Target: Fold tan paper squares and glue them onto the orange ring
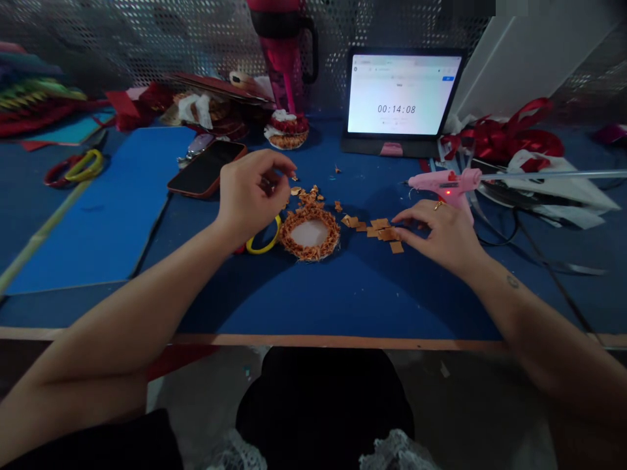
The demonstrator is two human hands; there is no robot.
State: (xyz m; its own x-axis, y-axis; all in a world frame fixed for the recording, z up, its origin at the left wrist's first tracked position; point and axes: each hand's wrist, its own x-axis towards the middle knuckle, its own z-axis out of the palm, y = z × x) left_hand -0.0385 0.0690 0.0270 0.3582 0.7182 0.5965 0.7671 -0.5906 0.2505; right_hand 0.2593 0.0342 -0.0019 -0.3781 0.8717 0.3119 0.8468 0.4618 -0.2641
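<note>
A round ring point(310, 234) edged with small orange paper pieces lies on the blue table point(353, 294), white in its middle. My left hand point(252, 192) hovers just left of it, fingers pinched together near the loose folded orange bits point(309, 194); whether it grips one is hard to tell. My right hand point(441, 232) rests flat on the table with its fingertips touching a cluster of small orange paper squares point(379, 230) to the right of the ring.
A pink glue gun point(445, 184) lies behind my right hand, its light on. A tablet point(402, 98) shows a timer. A phone point(206, 168), yellow-handled scissors point(264, 240), red ribbon point(504, 137), a pink bottle point(284, 52) and blue sheet point(98, 202) surround the work.
</note>
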